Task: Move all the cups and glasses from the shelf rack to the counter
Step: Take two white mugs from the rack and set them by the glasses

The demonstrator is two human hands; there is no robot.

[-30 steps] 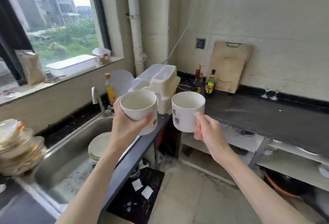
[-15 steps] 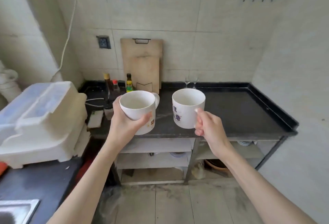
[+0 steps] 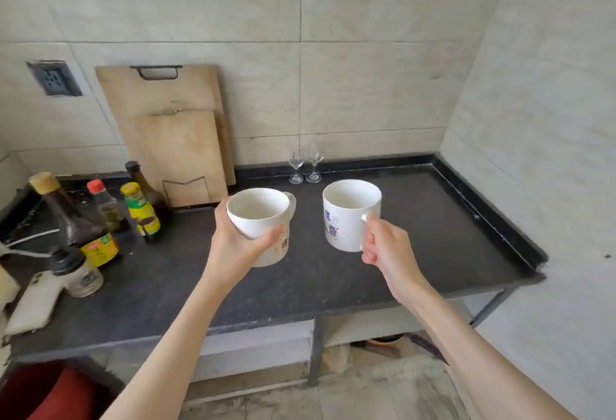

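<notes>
Two white mugs hung above the counter [image 3: 416, 243], the left mug [image 3: 258, 219] cupped by the left hand [image 3: 233, 249], the right mug [image 3: 350, 213] pinched at its handle by the right hand [image 3: 386, 253], awaiting a level set-down near the wine glasses [image 3: 305, 166].

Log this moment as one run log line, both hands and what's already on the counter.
left hand: grips left mug | right hand: holds right mug by handle | both above counter | two wine glasses at back

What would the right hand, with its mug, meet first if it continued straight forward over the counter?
Probably nothing until the raised back edge; the two wine glasses stand slightly left of that line, though depth is unclear.
</notes>
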